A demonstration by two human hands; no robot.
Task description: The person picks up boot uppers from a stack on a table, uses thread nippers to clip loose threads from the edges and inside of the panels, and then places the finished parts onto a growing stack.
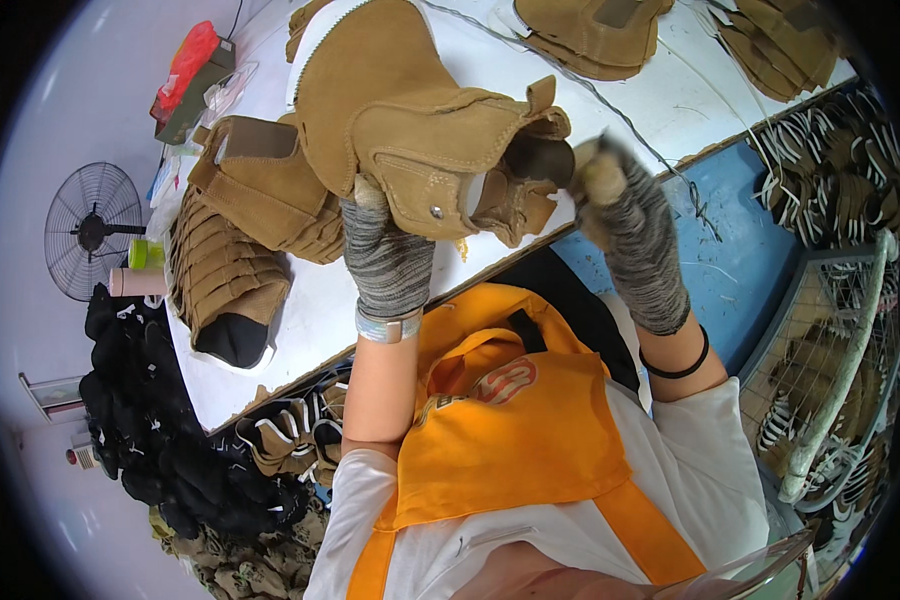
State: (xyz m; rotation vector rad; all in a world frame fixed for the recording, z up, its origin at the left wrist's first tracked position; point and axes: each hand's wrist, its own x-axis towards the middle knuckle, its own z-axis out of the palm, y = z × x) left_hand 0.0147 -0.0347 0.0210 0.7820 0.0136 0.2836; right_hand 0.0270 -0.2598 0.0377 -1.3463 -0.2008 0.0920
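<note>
A tan suede boot upper (410,110) is held up over the white worktable (300,320). My left hand (385,255), in a grey knit glove, grips it from below at its lower edge. My right hand (630,225), gloved the same way, is blurred at the upper's right end, fingers closed near a dark opening (540,160). I cannot tell whether a tool is in it.
Stacks of tan uppers (235,250) lie on the table's left and more (590,35) at its far side. A floor fan (90,230) and black pieces (150,420) stand left. A wire basket (840,340) with straps is right. An orange apron (510,410) covers my chest.
</note>
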